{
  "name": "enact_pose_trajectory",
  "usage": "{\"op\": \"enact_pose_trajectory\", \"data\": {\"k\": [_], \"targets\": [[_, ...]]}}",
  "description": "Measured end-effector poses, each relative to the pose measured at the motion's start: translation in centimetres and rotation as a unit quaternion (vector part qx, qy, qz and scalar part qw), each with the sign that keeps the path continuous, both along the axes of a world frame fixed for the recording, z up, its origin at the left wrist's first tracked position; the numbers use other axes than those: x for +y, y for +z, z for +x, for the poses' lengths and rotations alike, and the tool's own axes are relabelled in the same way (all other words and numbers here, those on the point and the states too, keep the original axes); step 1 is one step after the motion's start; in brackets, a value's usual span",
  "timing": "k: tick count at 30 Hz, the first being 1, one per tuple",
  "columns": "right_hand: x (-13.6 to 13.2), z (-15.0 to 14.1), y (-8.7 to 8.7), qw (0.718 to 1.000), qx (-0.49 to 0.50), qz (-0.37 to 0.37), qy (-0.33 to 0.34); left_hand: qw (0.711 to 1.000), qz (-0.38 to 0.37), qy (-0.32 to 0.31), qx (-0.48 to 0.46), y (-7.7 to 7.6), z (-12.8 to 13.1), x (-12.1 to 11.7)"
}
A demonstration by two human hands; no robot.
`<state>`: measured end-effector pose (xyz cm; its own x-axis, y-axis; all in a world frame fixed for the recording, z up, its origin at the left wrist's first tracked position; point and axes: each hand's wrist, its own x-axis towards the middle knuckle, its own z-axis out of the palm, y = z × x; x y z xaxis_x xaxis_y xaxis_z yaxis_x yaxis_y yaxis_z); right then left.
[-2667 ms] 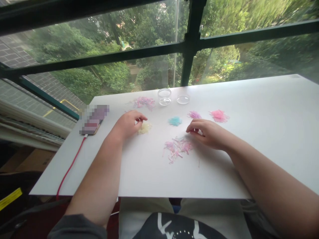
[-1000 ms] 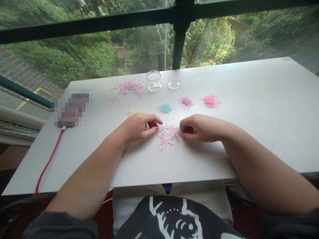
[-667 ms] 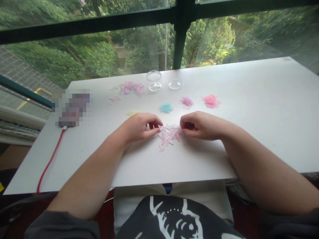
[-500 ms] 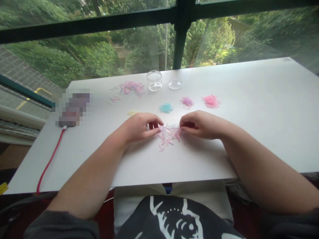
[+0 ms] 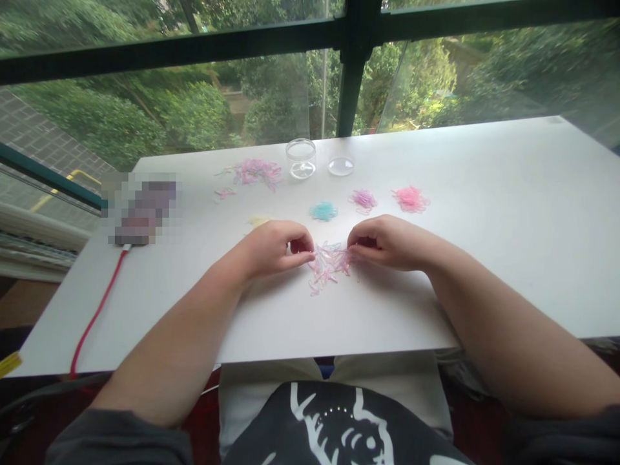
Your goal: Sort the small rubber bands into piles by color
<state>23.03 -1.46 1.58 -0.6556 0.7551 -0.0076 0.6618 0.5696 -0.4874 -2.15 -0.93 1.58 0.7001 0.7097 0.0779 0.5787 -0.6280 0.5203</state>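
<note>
In the middle of the white table lies a loose pile of small mixed pink, lilac and pale blue elastic bands (image 5: pixel 329 266). At its left edge my left hand (image 5: pixel 283 247) is closed, thumb and forefinger pinched on an elastic band. From the other side my right hand (image 5: pixel 382 242) pinches at the pile too, with a thin pale band at its fingertips. Just beyond the hands are sorted heaps: teal bands (image 5: pixel 323 210), purple bands (image 5: pixel 363 199) and pink bands (image 5: pixel 411 199). Yellow bands (image 5: pixel 258 221) show partly behind my left hand.
Near the far edge of the white table (image 5: pixel 508 226) stand a clear open jar (image 5: pixel 301 160) and its clear lid (image 5: pixel 341 165). A larger mixed heap of bands (image 5: pixel 258 173) lies left of them. A pixelated object (image 5: pixel 145 213) with a red cable (image 5: pixel 99 310) is at left.
My left thumb and forefinger have come together into a pinch at the pile's left edge. My right hand has barely moved.
</note>
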Motion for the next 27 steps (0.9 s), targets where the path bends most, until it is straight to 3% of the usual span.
{"op": "enact_pose_trajectory", "data": {"k": [9, 27], "targets": [[-0.09, -0.13, 0.02, 1.0, -0.014, 0.006, 0.001, 0.999, -0.037, 0.006, -0.01, -0.44, -0.13, 0.04], [-0.25, -0.49, -0.14, 1.0, 0.006, 0.015, 0.0, 1.0, -0.007, 0.009, -0.003, -0.15, 0.03, 0.02]]}}
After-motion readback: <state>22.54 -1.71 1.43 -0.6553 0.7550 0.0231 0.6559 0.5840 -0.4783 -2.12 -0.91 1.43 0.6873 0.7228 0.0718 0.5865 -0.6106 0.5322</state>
